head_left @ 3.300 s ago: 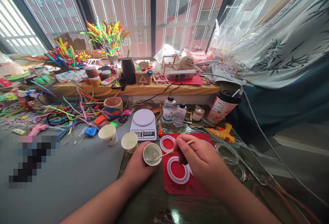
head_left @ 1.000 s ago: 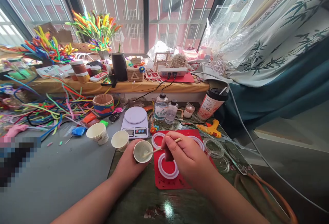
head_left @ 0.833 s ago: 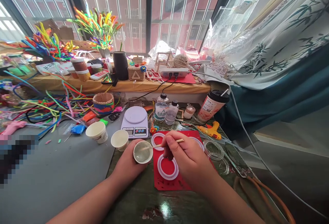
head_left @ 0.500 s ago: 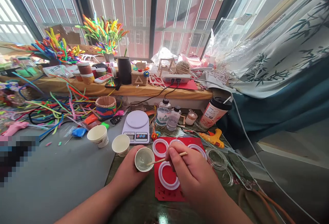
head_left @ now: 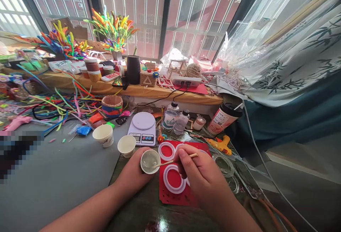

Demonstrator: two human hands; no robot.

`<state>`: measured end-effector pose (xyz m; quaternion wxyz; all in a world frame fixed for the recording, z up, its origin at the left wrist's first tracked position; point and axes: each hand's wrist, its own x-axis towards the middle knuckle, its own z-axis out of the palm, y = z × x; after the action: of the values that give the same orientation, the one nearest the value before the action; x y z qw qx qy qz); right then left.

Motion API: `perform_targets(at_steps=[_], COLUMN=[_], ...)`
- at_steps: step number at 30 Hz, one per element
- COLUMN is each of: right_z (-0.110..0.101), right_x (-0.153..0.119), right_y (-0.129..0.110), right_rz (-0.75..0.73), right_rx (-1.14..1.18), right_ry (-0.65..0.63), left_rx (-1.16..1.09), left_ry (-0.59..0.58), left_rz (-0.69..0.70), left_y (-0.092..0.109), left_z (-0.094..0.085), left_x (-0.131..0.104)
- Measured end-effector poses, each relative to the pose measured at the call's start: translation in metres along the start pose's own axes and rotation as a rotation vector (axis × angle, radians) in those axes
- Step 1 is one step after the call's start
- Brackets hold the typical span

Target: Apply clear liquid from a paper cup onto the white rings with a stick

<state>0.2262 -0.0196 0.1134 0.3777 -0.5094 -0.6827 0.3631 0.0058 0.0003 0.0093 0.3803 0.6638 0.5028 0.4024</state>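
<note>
My left hand (head_left: pixel 137 171) is wrapped round a paper cup (head_left: pixel 150 152) that holds a clear, slightly cloudy liquid. The cup tips a little toward me, so its inside shows. Between the thumb and fingers of my right hand (head_left: pixel 198 170) is a thin wooden stick (head_left: pixel 170 161), its lower end inside the cup. Under my right hand lies a red sheet (head_left: pixel 166 197) with several white ring molds, one of them a ring mold (head_left: pixel 167 182) nearest me. My right hand hides part of the sheet and some molds.
Two paper cups, one a near cup (head_left: pixel 126 147), stand left of a kitchen scale (head_left: pixel 142 132). Behind are two clear bottles (head_left: pixel 170 118), a takeaway cup (head_left: pixel 223 120) and a yellow glue gun (head_left: pixel 221 145). Pipe cleaners (head_left: pixel 61 104) pile up at left; a cable (head_left: pixel 255 136) runs down the right.
The view has shifted slightly, moving the background a little to the right. The stick stays in the cup, and both hands keep their hold.
</note>
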Motion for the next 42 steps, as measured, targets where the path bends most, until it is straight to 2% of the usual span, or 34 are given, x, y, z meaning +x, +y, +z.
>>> perform_targets(at_steps=[2, 5, 9, 11, 15, 18, 21, 25, 28, 31, 35, 38, 42], right_z=[-0.001, -0.002, 0.000, 0.000, 0.002, 0.002, 0.001, 0.000, -0.001, 0.000, 0.002, 0.005, 0.009], right_x=[-0.002, -0.003, -0.002, -0.001, -0.002, -0.003, -0.002, -0.001, -0.001, -0.001, -0.001, -0.001, 0.000], right_y=[-0.002, -0.004, -0.001, 0.000, 0.001, 0.000, 0.000, 0.002, 0.003, 0.002, 0.004, 0.009, 0.013], right_rz=[0.007, 0.014, 0.057, 0.059, 0.071, 0.062, 0.054, 0.066, 0.067, 0.062, 0.043, 0.048, -0.006], right_rx=[-0.010, 0.004, 0.045, 0.067, 0.060, 0.081, 0.045, 0.059, 0.075, 0.090, 0.083, 0.118, 0.085], right_ry=[0.025, -0.054, 0.013, -0.041, -0.007, -0.059, 0.027, 0.007, 0.077, -0.008, 0.025, -0.021, 0.107], left_rx=[-0.001, 0.001, 0.000, -0.007, -0.005, -0.003, -0.010, -0.015, -0.001, -0.008, -0.018, -0.022, -0.019], left_ry=[-0.016, -0.019, -0.020, -0.012, -0.020, -0.020, -0.027, -0.038, -0.044, -0.042, -0.054, -0.049, -0.046], left_rz=[0.004, 0.001, 0.001, 0.002, -0.001, 0.001, 0.001, -0.004, -0.003, -0.008, -0.019, -0.008, 0.013], left_y=[0.000, 0.002, 0.003, 0.004, 0.004, 0.004, 0.002, 0.001, -0.001, -0.003, -0.002, -0.001, -0.002], left_z=[0.000, 0.000, -0.001, -0.001, -0.001, 0.000, 0.000, 0.000, 0.000, 0.000, 0.000, 0.000, 0.001], left_x=[0.000, 0.000, -0.001, -0.001, 0.000, 0.001, 0.001, 0.000, -0.001, -0.001, 0.000, 0.000, 0.000])
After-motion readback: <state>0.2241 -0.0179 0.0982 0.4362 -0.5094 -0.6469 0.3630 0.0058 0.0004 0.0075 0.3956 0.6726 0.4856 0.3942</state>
